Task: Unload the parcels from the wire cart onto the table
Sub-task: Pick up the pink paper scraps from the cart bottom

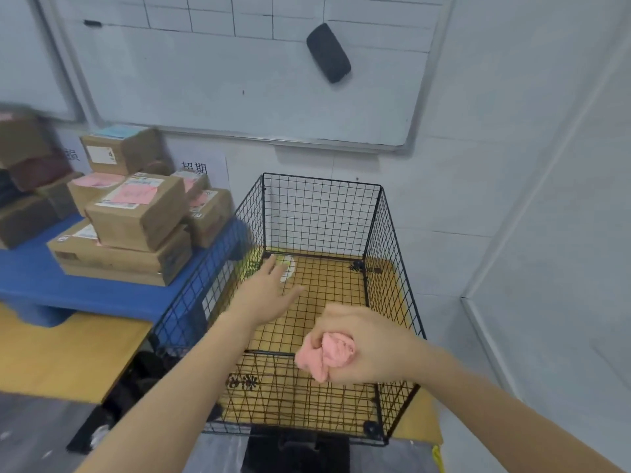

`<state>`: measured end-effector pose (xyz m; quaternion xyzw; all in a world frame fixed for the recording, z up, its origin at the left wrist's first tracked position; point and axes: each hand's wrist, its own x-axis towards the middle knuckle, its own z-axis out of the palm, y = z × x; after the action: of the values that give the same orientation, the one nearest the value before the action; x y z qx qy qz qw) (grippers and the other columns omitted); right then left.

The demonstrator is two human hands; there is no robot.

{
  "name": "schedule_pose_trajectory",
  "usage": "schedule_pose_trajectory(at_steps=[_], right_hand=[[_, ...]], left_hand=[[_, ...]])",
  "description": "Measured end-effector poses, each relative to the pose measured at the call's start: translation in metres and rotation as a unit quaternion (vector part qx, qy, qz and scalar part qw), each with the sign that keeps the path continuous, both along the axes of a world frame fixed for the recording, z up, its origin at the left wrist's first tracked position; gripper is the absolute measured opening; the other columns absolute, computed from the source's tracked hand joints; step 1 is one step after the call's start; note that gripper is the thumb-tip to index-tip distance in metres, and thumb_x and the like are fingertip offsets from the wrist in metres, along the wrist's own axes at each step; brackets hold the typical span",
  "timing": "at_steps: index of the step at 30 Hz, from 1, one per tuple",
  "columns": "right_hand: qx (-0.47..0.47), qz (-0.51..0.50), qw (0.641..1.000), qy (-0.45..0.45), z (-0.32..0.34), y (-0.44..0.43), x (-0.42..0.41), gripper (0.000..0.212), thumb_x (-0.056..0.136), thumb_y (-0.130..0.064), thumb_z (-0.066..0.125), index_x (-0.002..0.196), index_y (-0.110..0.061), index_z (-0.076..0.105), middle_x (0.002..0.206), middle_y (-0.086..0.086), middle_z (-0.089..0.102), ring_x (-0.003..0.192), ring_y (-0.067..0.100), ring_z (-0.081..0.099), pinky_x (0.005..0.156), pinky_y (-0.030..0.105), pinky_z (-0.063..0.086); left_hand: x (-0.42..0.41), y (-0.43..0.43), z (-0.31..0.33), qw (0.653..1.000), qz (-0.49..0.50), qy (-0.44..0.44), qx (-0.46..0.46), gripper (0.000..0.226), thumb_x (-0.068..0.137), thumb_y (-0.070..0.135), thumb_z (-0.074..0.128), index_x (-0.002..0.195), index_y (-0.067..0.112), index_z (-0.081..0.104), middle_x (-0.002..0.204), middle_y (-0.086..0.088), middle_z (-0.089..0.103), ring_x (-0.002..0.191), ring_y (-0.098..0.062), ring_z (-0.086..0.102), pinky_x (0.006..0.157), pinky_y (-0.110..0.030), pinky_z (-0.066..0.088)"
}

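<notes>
The black wire cart [374, 213] stands in the corner, its wooden floor showing through the mesh. My left hand [269, 291] reaches down into it with straight fingers, fingertips at a small white and green item [288, 264] on the cart floor. My right hand [362, 343] hovers over the cart's near side and grips a crumpled pink wad [324, 356]. Several brown cardboard parcels [136, 213] with pink and white labels are stacked on the blue table [85, 291] to the left of the cart.
A whiteboard [239, 80] with a black eraser [328, 52] hangs on the wall behind the cart. More parcels [27, 179] pile up at the far left. A wooden surface [61, 353] lies below the blue table. White walls close the right side.
</notes>
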<state>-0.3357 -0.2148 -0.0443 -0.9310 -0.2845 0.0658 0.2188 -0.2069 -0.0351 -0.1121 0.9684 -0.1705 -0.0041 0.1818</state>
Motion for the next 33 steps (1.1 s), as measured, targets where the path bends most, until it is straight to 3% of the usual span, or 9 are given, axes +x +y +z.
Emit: schedule_pose_trajectory(at_steps=[3,6,12,17,22,28,33], right_hand=[[-0.055,-0.009,0.998,-0.016,0.012,-0.017,0.002,0.032,0.075,-0.047,0.066,0.103,-0.032,0.062,0.096,-0.013,0.051,0.087,0.001,0.052,0.075,0.021,0.050],[-0.090,-0.051,0.995,0.000,0.013,-0.047,-0.002,0.024,0.076,-0.038,0.068,0.098,-0.033,0.060,0.095,-0.016,0.050,0.088,-0.003,0.049,0.078,0.016,0.046],[-0.049,-0.145,0.988,-0.038,-0.002,-0.079,-0.015,0.029,0.065,-0.051,0.067,0.089,-0.043,0.053,0.094,-0.019,0.049,0.085,-0.001,0.051,0.065,0.010,0.039],[-0.052,-0.188,0.973,-0.128,-0.024,-0.074,-0.004,0.036,0.074,-0.048,0.069,0.104,-0.032,0.058,0.102,-0.016,0.045,0.092,0.001,0.048,0.074,0.015,0.046],[0.024,-0.256,0.957,-0.135,-0.029,-0.078,0.009,0.036,0.073,-0.043,0.073,0.104,-0.034,0.058,0.105,-0.018,0.045,0.093,-0.001,0.049,0.074,0.016,0.048],[0.063,-0.301,0.938,-0.161,-0.036,-0.086,0.014,0.034,0.072,-0.039,0.075,0.097,-0.038,0.052,0.104,-0.017,0.042,0.089,-0.002,0.049,0.070,0.012,0.047],[0.036,-0.283,0.940,-0.184,-0.042,-0.085,0.017,0.031,0.072,-0.048,0.072,0.093,-0.043,0.049,0.100,-0.020,0.041,0.091,-0.002,0.047,0.072,0.013,0.046]], left_hand=[[0.005,0.006,-0.002,0.999,-0.019,-0.025,0.017,0.072,0.092,0.060,0.039,0.150,0.020,0.025,0.160,0.000,0.010,0.140,-0.021,0.030,0.110,-0.039,0.032],[0.005,0.003,-0.006,0.999,-0.046,-0.012,0.015,0.072,0.092,0.059,0.039,0.150,0.021,0.023,0.160,0.002,0.010,0.141,-0.019,0.029,0.112,-0.040,0.032],[0.003,-0.002,-0.006,0.996,-0.080,0.023,0.016,0.071,0.093,0.055,0.042,0.152,0.022,0.018,0.160,0.004,0.007,0.143,-0.018,0.023,0.115,-0.037,0.026],[0.001,-0.008,-0.002,0.995,-0.092,0.015,0.019,0.068,0.095,0.051,0.041,0.151,0.021,0.017,0.160,0.002,0.008,0.143,-0.019,0.026,0.115,-0.035,0.027],[-0.002,-0.013,0.000,0.995,-0.096,0.007,0.036,0.068,0.095,0.051,0.041,0.152,0.021,0.016,0.160,0.002,0.006,0.141,-0.019,0.029,0.113,-0.035,0.029],[0.004,-0.025,0.009,0.991,-0.114,-0.034,0.059,0.069,0.093,0.055,0.041,0.150,0.024,0.018,0.160,0.002,0.009,0.140,-0.019,0.031,0.113,-0.038,0.031],[0.040,0.005,0.015,0.989,-0.027,-0.125,0.081,0.068,0.092,0.048,0.049,0.148,0.018,0.026,0.159,-0.005,0.014,0.144,-0.022,0.020,0.119,-0.043,0.015]])
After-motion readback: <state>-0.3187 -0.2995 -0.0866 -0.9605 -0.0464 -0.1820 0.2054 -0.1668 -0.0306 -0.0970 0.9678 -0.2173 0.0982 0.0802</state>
